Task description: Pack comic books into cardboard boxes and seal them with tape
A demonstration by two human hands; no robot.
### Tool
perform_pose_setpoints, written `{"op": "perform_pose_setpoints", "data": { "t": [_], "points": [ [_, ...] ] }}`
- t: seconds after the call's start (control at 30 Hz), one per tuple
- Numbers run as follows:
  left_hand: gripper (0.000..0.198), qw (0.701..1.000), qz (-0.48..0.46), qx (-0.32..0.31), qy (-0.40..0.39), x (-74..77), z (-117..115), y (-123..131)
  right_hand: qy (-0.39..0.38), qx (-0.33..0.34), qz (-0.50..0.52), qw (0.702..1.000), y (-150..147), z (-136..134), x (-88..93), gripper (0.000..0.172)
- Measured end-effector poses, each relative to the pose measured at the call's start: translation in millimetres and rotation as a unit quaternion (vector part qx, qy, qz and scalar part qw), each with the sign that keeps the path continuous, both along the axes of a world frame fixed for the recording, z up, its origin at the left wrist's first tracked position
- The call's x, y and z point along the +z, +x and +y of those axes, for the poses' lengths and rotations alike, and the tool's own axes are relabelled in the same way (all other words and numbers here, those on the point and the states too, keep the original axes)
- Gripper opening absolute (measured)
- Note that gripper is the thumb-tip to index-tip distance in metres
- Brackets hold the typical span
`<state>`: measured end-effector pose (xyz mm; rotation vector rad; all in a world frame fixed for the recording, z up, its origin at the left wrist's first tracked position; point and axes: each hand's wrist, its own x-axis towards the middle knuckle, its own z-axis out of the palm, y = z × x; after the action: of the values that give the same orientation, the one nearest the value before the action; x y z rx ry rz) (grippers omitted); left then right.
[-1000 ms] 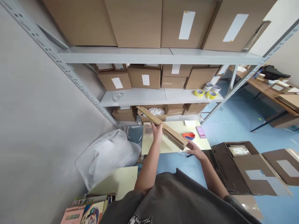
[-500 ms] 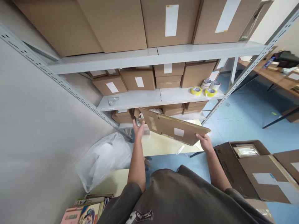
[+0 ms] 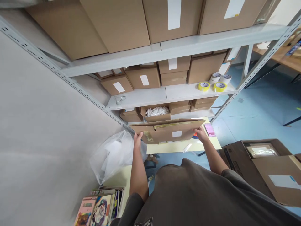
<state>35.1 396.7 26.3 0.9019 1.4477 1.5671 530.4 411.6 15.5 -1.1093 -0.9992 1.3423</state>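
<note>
A folded-flat cardboard box [image 3: 164,135] with a white label and strips of brown tape spans the space between my hands. My left hand [image 3: 138,139] is closed on its left end, thumb on the near face. At the opposite end, my right hand [image 3: 200,134] grips the edge. The cardboard is above a pale yellow table [image 3: 169,148] and hides part of the tabletop. A pink-screened phone [image 3: 210,130] lies on the table just right of my right hand. Something red and blue shows partly beside that hand.
Metal shelving [image 3: 141,94] stands ahead, holding cardboard boxes, yellow tape rolls [image 3: 203,86] and an open box of white pieces [image 3: 157,111]. A clear plastic bag [image 3: 113,153] bulges at the left wall, above books [image 3: 98,207]. An open carton [image 3: 235,163] sits at right.
My left hand has gone from spread fingers beside the cardboard to gripping its left end. The cardboard has turned from slanting down rightward to nearly level, uncovering the phone and the white pieces.
</note>
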Motion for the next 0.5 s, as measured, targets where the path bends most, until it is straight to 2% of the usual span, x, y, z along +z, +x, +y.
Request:
{"op": "perform_pose_setpoints", "data": {
  "t": [0.23, 0.37, 0.5],
  "points": [
    [0.076, 0.996, 0.014, -0.072, -0.042, 1.0, -7.5, 24.8, 0.0, -0.006, -0.021, 1.0, -28.8, -8.5, 12.7, 0.048],
    [0.077, 0.994, -0.004, -0.097, -0.048, 2.1, -6.0, 34.6, 0.006, -0.033, -0.039, 0.999, -40.9, -19.6, 10.8, 0.049],
    [0.081, 0.988, -0.016, -0.143, -0.059, 4.1, -5.4, 28.7, -0.001, -0.07, -0.043, 0.997, -38.9, -34.2, 4.2, 0.042]
  ]
}}
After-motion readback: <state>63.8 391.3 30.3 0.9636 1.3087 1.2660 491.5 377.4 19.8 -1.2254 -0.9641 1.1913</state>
